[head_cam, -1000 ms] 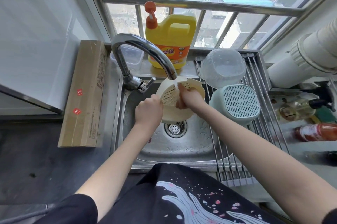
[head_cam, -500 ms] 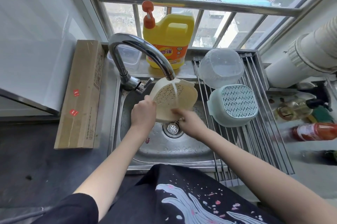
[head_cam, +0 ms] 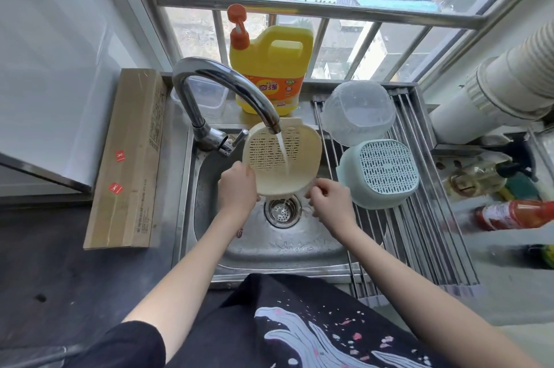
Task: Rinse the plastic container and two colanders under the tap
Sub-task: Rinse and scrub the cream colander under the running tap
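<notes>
A rounded-square cream plastic colander (head_cam: 280, 159), its base slotted in neat rows, tilts under the curved steel tap (head_cam: 227, 91), water streaming across its inside above the steel sink (head_cam: 207, 217). The left hand (head_cam: 236, 187) grips its left rim, fingers curled. The right hand (head_cam: 331, 202) pinches the lower right edge with bent fingertips. A ribbed mint colander (head_cam: 379, 174) and a clear container (head_cam: 358, 112) sit upturned on the rod rack (head_cam: 419, 217).

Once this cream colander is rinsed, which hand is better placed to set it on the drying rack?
Probably the right hand: it pinches the cream plastic colander at its lower right rim, next to the steel drying rack. The left hand grips the far-side rim and would have to cross over.
</notes>
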### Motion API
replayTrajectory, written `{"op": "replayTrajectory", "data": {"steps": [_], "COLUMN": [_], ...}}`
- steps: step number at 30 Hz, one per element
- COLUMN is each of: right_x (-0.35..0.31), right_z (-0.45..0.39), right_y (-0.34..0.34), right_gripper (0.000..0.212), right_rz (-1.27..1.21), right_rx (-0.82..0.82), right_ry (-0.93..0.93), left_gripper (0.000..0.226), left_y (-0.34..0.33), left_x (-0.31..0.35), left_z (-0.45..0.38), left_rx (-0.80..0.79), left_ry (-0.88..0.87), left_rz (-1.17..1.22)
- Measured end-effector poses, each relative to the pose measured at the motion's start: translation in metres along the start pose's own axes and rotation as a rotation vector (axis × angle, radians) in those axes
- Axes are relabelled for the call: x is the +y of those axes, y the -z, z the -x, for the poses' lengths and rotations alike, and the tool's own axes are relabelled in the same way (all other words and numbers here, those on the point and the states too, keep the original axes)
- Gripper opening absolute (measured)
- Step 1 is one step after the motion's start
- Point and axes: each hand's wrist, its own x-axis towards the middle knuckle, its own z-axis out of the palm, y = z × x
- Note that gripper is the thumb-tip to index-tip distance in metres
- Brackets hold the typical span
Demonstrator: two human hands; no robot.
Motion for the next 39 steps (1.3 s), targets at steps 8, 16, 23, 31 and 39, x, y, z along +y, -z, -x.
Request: {"op": "replayTrajectory", "data": {"steps": [8, 16, 23, 31, 39], "right_x": [0.009, 0.002, 0.002, 0.0, 0.006], "right_z": [0.004, 0.003, 0.003, 0.015, 0.025], "right_y": [0.012, 0.013, 0.013, -0.016, -0.021], "right_gripper": [0.048, 0.042, 0.043, 0.032, 0.037], "right_rz": [0.163, 0.195, 0.16, 0.674, 0.513], "right_rx": [0.083, 0.093, 0.221, 0.248, 0.099], "right_ry": [-0.122, -0.039, 0.096, 0.434, 0.533], "left_gripper": [0.029, 0.026, 0.041, 0.035, 0.023], "left_y": [0.0, -0.011, -0.015, -0.019, -0.028], "left_x": [0.005, -0.001, 0.002, 0.049, 0.037], "left_z": [0.002, -0.001, 0.002, 0.025, 0.019], "left_rx": [-0.235, -0.489, -0.351, -0.445, -0.309], "left_ry": [0.245, 0.374, 0.168, 0.339, 0.408], "left_rz": [0.232, 0.303, -0.214, 1.04, 1.189]}}
